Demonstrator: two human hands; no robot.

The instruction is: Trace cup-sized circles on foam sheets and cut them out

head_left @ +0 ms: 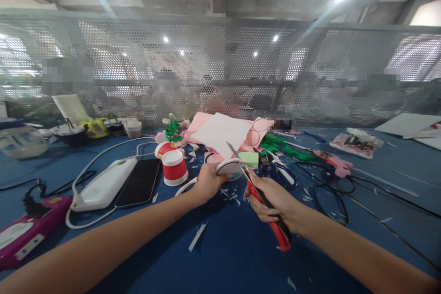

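Note:
My left hand pinches a curved piece of white paper with a dark line along its edge. A thin white strip curls out beside that wrist. My right hand is wrapped round scissors with red and black handles. Their blades point up and left at the right edge of the paper, one blade tip showing above it. Whether the blades bite into the paper I cannot tell. Left of my hands stands a red and white paper cup, upside down. Small paper scraps lie around on the blue table.
White and pink sheets lie behind my hands, with green sticky notes and blue-handled scissors. A phone, white power bank and purple power strip sit left. Black cables loop right. A perforated screen stands behind.

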